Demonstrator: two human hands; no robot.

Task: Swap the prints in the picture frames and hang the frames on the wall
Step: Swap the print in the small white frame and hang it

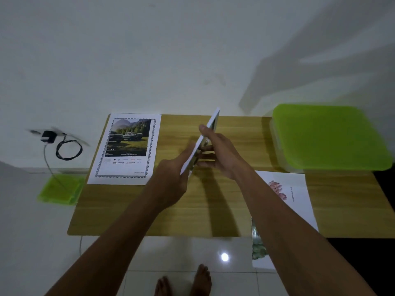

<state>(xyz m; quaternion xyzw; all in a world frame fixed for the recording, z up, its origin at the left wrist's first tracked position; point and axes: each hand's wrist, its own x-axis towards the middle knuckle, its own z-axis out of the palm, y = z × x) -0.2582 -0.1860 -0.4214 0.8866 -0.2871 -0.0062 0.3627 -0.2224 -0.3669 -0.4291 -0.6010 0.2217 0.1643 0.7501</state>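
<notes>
Where the fingers (205, 148) of the right hand (221, 155) curl round the white picture frame (211, 124), the thumb lies on its upper edge and the fingers press its back face. The left hand (171, 180) grips the frame's lower end; blur hides how each finger lies. The frame is held edge-on to the camera, tilted, in the air over the middle of the wooden table (132, 210), touching nothing but the hands. Can't tell if a print is inside.

Outward, on the table: a truck-and-mountain print (126, 146) lies flat at the far left corner, apart from the hands. A flower print (286, 193) lies at right, partly under the right forearm. A third sheet (259, 246) w/ a greenish pic pokes off the table's near edge beneath that arm. A green-lidded box (329, 137) sits at the far right corner. On the floor at left is a smaller green box (59, 190); above it, on the wall, a black charger (48, 136) w/ coiled cable. At the bottom, bare feet (201, 278).

Progress, my read: early to mid. Prints lie loose, so removal looks done; refitting, closing the back and all hanging are left. Nothing hangs on the visible wall.

Count: 1 frame, 3 sheets, 2 green boxes, 1 charger, 1 table, 2 hands, 2 feet.
</notes>
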